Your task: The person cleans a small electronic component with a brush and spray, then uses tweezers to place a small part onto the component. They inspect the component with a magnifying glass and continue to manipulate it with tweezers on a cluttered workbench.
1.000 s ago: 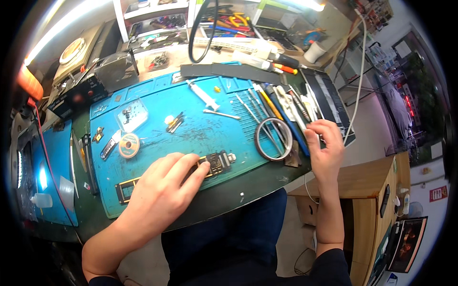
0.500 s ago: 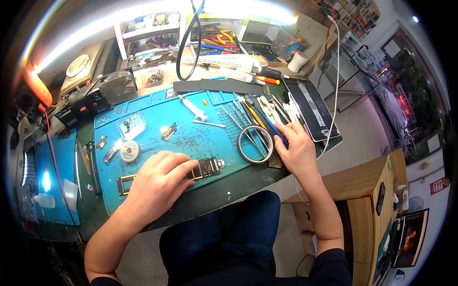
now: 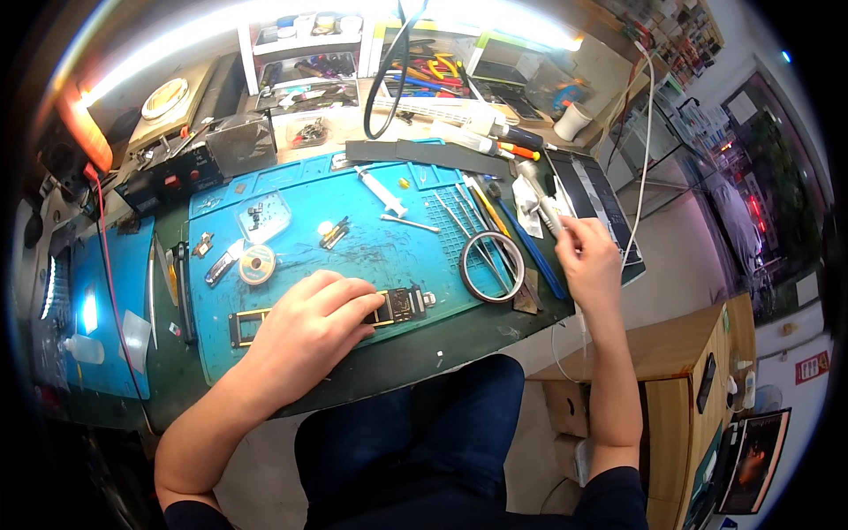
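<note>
A narrow black-and-gold circuit board [image 3: 404,304], in a long frame, lies near the front of the blue mat [image 3: 371,256]. My left hand [image 3: 322,322] is curled over its middle, holding it down; the fingers hide part of it. Over the tools at the right of the mat, my right hand [image 3: 590,265] is closed in a pinch on the near end of a pale grey, pen-shaped tool [image 3: 549,212]. A crumpled white cloth [image 3: 526,201] is beside that tool. Left of my right hand lie a blue-handled tool [image 3: 530,243] and a roll of tape [image 3: 468,281].
A syringe [image 3: 382,191], a cotton swab [image 3: 410,223], a clear box of small parts [image 3: 263,216] and a solder-wick spool [image 3: 257,264] lie on the mat. A dark flat panel [image 3: 590,190] borders the tools. A black cable [image 3: 369,104] hangs over the far side.
My right hand has left the blue-handled tool, shifting right to the pale grey tool and pinching it. My left hand stays on the circuit board. The whole view has shifted slightly.
</note>
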A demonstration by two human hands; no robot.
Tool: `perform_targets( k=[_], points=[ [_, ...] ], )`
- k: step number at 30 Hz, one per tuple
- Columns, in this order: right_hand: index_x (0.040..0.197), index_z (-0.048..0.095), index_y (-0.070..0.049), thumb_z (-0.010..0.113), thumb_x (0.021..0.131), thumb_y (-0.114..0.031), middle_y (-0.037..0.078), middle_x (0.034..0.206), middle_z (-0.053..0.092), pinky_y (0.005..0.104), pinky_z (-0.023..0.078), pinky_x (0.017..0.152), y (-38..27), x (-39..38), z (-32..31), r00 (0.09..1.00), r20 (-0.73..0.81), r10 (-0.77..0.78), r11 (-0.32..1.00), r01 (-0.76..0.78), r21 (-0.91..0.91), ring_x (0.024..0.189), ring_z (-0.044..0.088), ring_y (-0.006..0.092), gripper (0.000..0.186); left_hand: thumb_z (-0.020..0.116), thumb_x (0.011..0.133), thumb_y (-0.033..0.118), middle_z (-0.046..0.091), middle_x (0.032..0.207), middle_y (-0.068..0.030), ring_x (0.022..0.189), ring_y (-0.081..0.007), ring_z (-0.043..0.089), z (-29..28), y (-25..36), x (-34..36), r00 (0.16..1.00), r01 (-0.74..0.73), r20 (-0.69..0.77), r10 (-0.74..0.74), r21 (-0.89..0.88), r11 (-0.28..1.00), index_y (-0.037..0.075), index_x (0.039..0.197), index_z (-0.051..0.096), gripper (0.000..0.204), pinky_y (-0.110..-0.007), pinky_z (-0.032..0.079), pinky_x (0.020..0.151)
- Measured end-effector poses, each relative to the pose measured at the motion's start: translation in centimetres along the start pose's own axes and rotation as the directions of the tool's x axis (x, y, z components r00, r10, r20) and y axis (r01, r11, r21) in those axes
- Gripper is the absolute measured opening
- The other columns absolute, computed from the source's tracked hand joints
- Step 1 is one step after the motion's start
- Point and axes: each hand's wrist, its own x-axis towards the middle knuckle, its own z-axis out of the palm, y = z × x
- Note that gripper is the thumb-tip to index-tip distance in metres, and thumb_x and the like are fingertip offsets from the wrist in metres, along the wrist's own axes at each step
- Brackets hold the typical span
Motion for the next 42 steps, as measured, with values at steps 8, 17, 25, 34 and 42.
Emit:
perform_targets(
  k=[8, 17, 25, 34, 42],
  points=[
    [0.126, 0.074, -0.014, 0.076, 0.088, -0.006, 0.006, 0.095, 0.065, 0.0298, 0.053, 0.065, -5.1, -4.8, -2.7, 0.775, 0.387, -0.500, 0.834, 0.310, 0.457, 0.069, 0.063, 0.0190, 0.039, 0.079, 0.076, 0.003, 0.070, 0.112, -0.0095, 0.100, -0.0290, 0.065, 0.0, 0.1, -0.1, 1.000, 0.013, 0.013, -0.013, -0.014, 1.000, 0.002, 0.110, 0.068, 0.036, -0.039, 0.054, 0.087],
    [0.121, 0.076, -0.017, 0.074, 0.085, -0.003, 0.002, 0.093, 0.066, 0.0318, 0.053, 0.060, -6.4, -4.2, -1.7, 0.771, 0.343, -0.537, 0.842, 0.463, 0.277, 0.068, 0.066, 0.0193, 0.038, 0.078, 0.078, 0.004, 0.070, 0.110, -0.0090, 0.101, -0.0286, 0.065, -0.2, 0.3, 0.1, 0.998, 0.064, 0.025, -0.063, -0.037, 0.997, 0.003, 0.108, 0.067, 0.033, -0.040, 0.054, 0.088],
    [0.123, 0.075, -0.015, 0.073, 0.086, -0.002, 0.003, 0.091, 0.064, 0.0331, 0.053, 0.059, -6.0, -4.6, -0.6, 0.786, 0.302, -0.539, 0.835, 0.453, 0.313, 0.071, 0.068, 0.0216, 0.039, 0.078, 0.079, 0.005, 0.070, 0.112, -0.0091, 0.102, -0.0290, 0.065, -0.2, 0.3, 0.1, 0.998, 0.062, 0.028, -0.061, -0.046, 0.997, 0.002, 0.108, 0.067, 0.031, -0.040, 0.054, 0.089],
    [0.121, 0.075, -0.013, 0.072, 0.082, 0.002, 0.004, 0.091, 0.064, 0.0318, 0.054, 0.061, -6.5, -5.9, -1.0, 0.828, 0.247, -0.504, 0.863, 0.470, 0.184, 0.072, 0.068, 0.0206, 0.042, 0.078, 0.079, 0.006, 0.071, 0.113, -0.0091, 0.103, -0.0291, 0.065, -0.2, 0.4, 0.1, 0.995, 0.083, 0.056, -0.082, -0.025, 0.996, 0.003, 0.109, 0.067, 0.032, -0.040, 0.054, 0.089],
    [0.119, 0.077, -0.014, 0.071, 0.079, 0.007, 0.004, 0.091, 0.066, 0.0319, 0.055, 0.062, -6.4, -6.2, -2.8, 0.770, 0.389, -0.506, 0.857, 0.399, 0.327, 0.070, 0.068, 0.0211, 0.045, 0.078, 0.079, 0.006, 0.070, 0.112, -0.0087, 0.103, -0.0293, 0.065, -0.1, 0.3, 0.1, 0.996, 0.081, 0.043, -0.080, -0.035, 0.996, 0.003, 0.109, 0.067, 0.032, -0.040, 0.054, 0.089]
  ],
)
